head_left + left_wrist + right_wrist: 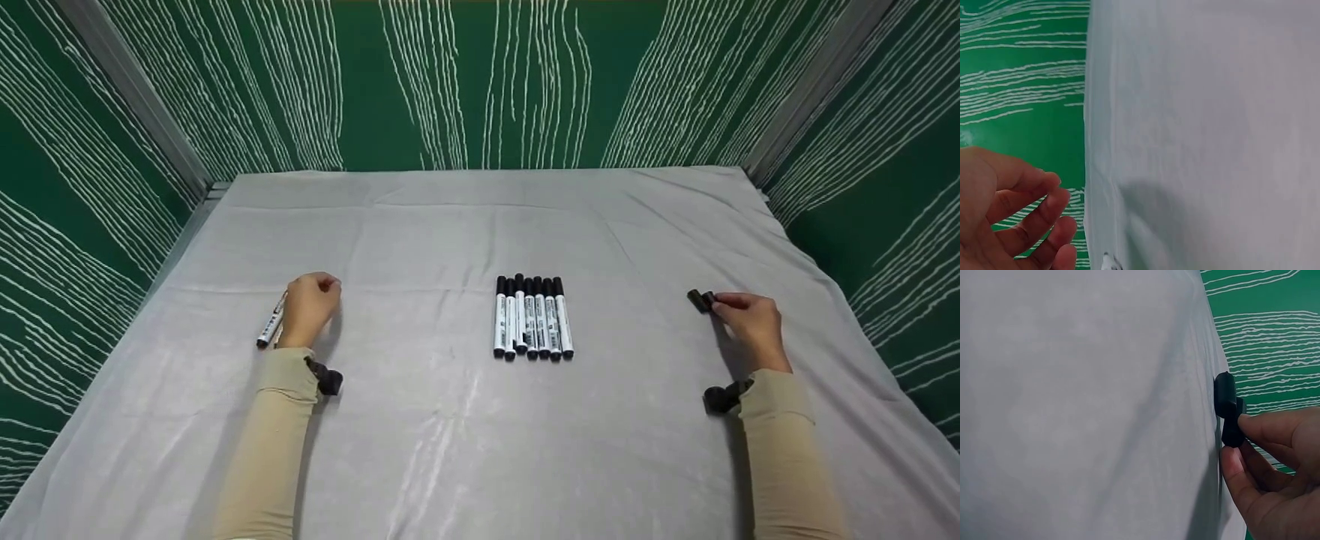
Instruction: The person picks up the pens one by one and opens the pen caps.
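In the head view my right hand (750, 322) pinches a black marker cap (709, 300) between thumb and fingertips. A second black cap (697, 301) lies right beside it. The right wrist view shows the held cap (1233, 433) at the fingertips and the other cap (1225, 395) just beyond. On the left side my left hand (308, 307) holds nothing; its fingers are loosely bent, thumb close to the index fingertip (1059, 198). Beside and partly behind that hand lies a white marker (271, 322), its upper end hidden.
Several white markers (533, 318) with black caps lie side by side in a row at the table's middle, caps pointing away. A wrinkled light grey cloth (480, 450) covers the table. Green walls (480, 82) with white streaks stand behind and on both sides.
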Available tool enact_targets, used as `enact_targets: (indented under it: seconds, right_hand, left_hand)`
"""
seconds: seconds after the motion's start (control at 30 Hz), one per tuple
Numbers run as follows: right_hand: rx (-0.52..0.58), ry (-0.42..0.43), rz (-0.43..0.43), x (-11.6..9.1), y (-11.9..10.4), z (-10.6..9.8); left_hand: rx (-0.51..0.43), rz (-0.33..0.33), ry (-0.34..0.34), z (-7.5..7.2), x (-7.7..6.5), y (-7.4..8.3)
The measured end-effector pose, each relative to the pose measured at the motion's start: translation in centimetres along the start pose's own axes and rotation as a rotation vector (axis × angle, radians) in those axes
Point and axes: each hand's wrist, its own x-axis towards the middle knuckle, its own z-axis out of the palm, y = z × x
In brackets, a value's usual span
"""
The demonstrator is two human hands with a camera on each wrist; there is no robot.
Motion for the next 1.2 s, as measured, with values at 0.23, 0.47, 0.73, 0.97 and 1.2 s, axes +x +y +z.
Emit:
enact_targets:
  seconds: [0.23,0.47,0.73,0.97,1.2]
  right_hand:
    - [0.021,-0.014,0.021,0.0,0.2,0.0]
    - [0.020,0.005,-0.018,-0.2,0.0,-0.1]
    - [0.067,0.028,0.000,-0.4,-0.8,-0.2]
    - [0.065,-0.028,0.006,-0.5,-2.0,0.0]
    - [0.112,-0.057,-0.028,-0.7,-3.8,0.0]
  left_hand:
    - [-0.089,-0.011,-0.021,1.4,-0.2,1.6]
    - [-0.197,0.005,-0.095,3.4,-0.7,4.3]
    - [-0.263,0.000,-0.185,6.3,-1.4,7.5]
    - [-0.281,0.014,-0.238,8.0,-1.7,9.1]
    - [-0.319,0.059,-0.297,9.7,-2.2,10.3]
